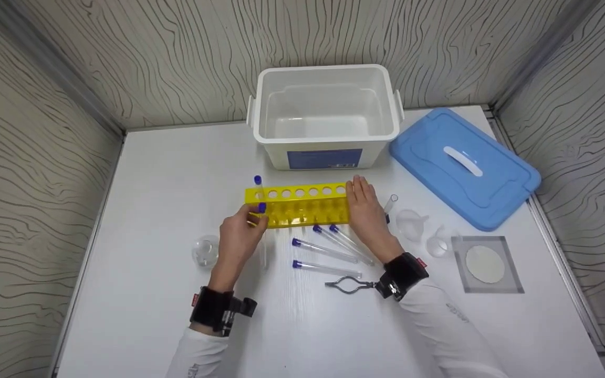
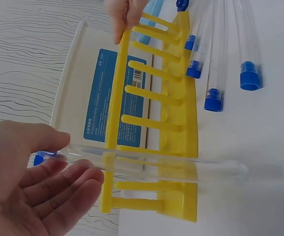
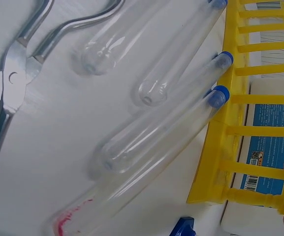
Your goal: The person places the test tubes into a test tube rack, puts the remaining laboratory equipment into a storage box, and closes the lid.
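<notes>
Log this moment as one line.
left hand: holds capped tube | right hand: grips right end of yellow rack | before rack: four capped tubes lying, tongs | box: open, lid beside it

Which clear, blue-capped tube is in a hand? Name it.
The clear, blue-capped tube pinched by the left hand near its cap; it alone is gripped, while four others lie before the yellow rack.

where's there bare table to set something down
Free: the white table left of the round clear vessel, and nearer than the silver metal tongs, between the white sleeves. Crowded: just before the yellow plastic rack, where clear blue-capped tubes lie.
</notes>
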`<action>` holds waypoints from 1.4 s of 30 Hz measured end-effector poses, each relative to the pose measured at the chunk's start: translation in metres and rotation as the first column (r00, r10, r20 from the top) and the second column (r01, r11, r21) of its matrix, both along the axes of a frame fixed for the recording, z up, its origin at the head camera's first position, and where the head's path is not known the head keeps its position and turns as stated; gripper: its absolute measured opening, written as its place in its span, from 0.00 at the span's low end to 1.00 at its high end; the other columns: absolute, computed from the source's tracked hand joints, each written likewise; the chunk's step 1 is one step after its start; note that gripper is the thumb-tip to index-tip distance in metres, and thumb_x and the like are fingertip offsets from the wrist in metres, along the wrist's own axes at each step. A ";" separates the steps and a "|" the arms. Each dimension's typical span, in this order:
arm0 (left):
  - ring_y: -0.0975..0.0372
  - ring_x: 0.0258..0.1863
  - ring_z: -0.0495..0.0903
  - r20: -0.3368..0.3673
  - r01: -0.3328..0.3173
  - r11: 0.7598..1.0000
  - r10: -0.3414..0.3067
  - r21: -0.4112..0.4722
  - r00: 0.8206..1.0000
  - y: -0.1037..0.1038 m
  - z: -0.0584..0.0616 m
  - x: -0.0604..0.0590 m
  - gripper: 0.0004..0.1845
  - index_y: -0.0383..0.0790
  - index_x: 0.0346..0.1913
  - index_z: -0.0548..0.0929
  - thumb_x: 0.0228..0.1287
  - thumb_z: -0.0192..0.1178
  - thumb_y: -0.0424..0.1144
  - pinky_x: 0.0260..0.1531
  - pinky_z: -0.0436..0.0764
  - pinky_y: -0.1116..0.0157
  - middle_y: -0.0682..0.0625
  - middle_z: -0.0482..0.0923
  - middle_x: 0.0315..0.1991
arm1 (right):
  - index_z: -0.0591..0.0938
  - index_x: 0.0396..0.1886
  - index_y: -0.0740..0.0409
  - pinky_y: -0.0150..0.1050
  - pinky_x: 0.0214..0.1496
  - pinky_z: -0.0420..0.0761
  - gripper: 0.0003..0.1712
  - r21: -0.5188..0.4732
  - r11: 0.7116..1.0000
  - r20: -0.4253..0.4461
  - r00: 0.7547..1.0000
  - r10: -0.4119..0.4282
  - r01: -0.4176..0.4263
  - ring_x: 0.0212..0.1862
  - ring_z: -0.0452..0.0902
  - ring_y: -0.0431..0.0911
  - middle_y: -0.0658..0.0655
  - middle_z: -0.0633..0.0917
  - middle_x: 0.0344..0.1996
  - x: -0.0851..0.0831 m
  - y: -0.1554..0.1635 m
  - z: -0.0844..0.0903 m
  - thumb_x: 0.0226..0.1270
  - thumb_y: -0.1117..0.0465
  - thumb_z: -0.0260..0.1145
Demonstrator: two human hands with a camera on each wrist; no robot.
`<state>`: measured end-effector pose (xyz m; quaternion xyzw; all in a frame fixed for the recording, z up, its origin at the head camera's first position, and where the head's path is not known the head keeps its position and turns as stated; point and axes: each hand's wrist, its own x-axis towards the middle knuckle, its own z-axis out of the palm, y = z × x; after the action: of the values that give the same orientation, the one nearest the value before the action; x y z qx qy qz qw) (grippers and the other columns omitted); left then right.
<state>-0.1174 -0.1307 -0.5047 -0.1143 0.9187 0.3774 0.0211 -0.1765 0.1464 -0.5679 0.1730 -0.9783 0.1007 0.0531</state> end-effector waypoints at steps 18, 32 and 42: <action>0.59 0.34 0.88 -0.485 0.007 0.992 0.056 0.128 0.873 0.019 0.032 -0.009 0.13 0.36 0.46 0.83 0.64 0.67 0.41 0.39 0.88 0.65 0.44 0.89 0.38 | 0.63 0.73 0.71 0.54 0.80 0.58 0.28 0.020 1.000 0.025 1.000 -0.019 0.019 0.77 0.56 0.61 0.71 0.62 0.74 0.000 0.000 0.002 0.75 0.71 0.47; 0.59 0.36 0.89 -0.593 -0.002 0.991 0.080 0.131 0.801 0.028 0.029 -0.026 0.13 0.35 0.47 0.83 0.65 0.66 0.40 0.40 0.88 0.67 0.43 0.89 0.40 | 0.65 0.71 0.72 0.55 0.79 0.61 0.28 -0.019 1.000 -0.009 1.000 -0.017 0.017 0.77 0.58 0.62 0.72 0.65 0.73 0.001 -0.001 -0.001 0.72 0.72 0.52; 0.58 0.39 0.89 -0.562 -0.050 0.990 0.118 0.134 0.819 0.025 0.021 -0.029 0.14 0.36 0.49 0.83 0.66 0.65 0.41 0.45 0.87 0.66 0.43 0.88 0.43 | 0.65 0.72 0.71 0.55 0.80 0.59 0.29 -0.011 1.000 0.009 1.000 -0.016 0.016 0.77 0.57 0.62 0.72 0.63 0.74 0.000 0.000 0.000 0.72 0.72 0.50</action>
<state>-0.1463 -0.1060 -0.4840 -0.0356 0.8543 0.4464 -0.2638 -0.1762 0.1462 -0.5681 0.1643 -0.9793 0.1065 0.0507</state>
